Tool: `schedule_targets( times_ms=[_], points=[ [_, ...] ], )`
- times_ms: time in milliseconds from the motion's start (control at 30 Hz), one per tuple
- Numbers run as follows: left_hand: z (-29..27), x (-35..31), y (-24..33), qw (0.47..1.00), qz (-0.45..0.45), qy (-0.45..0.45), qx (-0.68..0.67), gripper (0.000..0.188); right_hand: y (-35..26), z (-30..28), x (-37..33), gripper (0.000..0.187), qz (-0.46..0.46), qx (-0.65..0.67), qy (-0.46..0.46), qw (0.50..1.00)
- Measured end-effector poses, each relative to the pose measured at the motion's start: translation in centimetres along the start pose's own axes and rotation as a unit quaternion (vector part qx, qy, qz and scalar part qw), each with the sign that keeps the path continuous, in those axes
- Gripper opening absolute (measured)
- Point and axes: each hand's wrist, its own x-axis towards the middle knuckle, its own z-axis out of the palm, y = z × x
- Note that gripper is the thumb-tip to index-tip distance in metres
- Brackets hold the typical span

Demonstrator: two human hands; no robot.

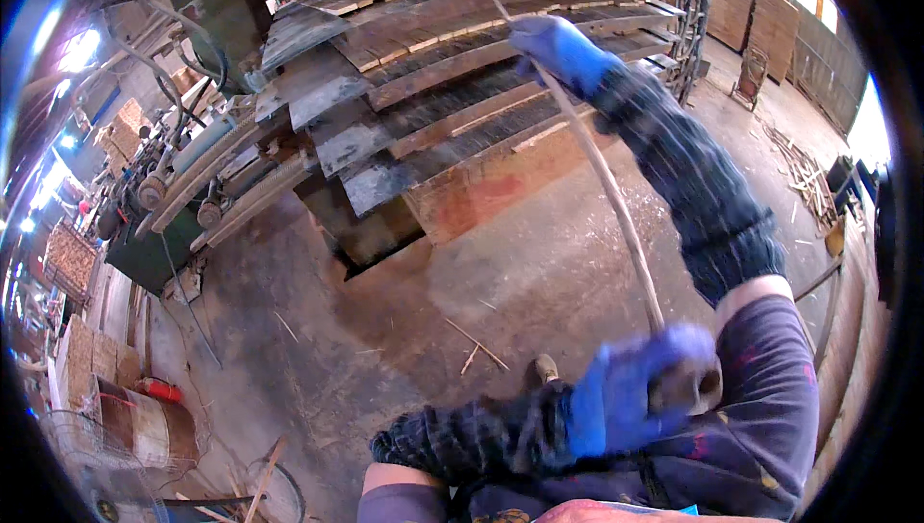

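A long, slightly bent wooden stick runs slantwise from the stacked tiers down to my lap. My right hand, in a blue glove, is closed round its upper part, close to the tiers' front edges. The thin far tip shows just beyond that hand. Lower down, my left hand, also in a blue glove, is closed at the near end and a little smeared by motion. A blunt grey-brown piece sticks out by its fingers; whether it belongs to the stick I cannot tell. Dark striped sleeves cover both forearms.
Ahead stand several stacked metal tiers bearing boards, with stepped plates jutting left. A roller machine is at the left. A rusty drum stands lower left. Wood sticks lie on the floor; long boards are at the right.
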Motion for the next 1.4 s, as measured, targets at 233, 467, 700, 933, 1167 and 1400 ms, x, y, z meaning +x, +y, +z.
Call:
schedule_targets(
  times_ms=[233,467,700,933,1167,1400],
  points=[
    [0.9,1.5,0.8,0.985,-0.107,0.063,-0.120,0.040,0.3,-0.2,3.3,0.030,-0.042,-0.025,-0.078,0.996],
    [3.2,5.0,-1.1,0.975,-0.046,0.178,-0.121,0.036,3.8,-3.0,5.9,0.027,-0.120,-0.147,-0.041,0.981],
    [3.8,5.4,0.0,0.993,-0.065,0.024,-0.097,0.045,0.9,-3.0,2.6,0.022,0.040,0.039,-0.053,0.997],
    [4.1,9.6,-1.7,0.980,-0.088,0.129,-0.121,0.039,5.1,-5.7,9.0,0.010,-0.167,-0.406,-0.105,0.892],
    [3.2,4.8,1.6,0.989,-0.005,0.076,0.124,0.034,-1.6,-1.0,1.9,0.020,0.026,0.138,-0.043,0.989],
    [2.1,8.6,-0.9,0.989,-0.015,0.141,0.045,0.040,2.0,-2.4,6.8,0.014,-0.026,-0.015,-0.105,0.994]
  ],
)
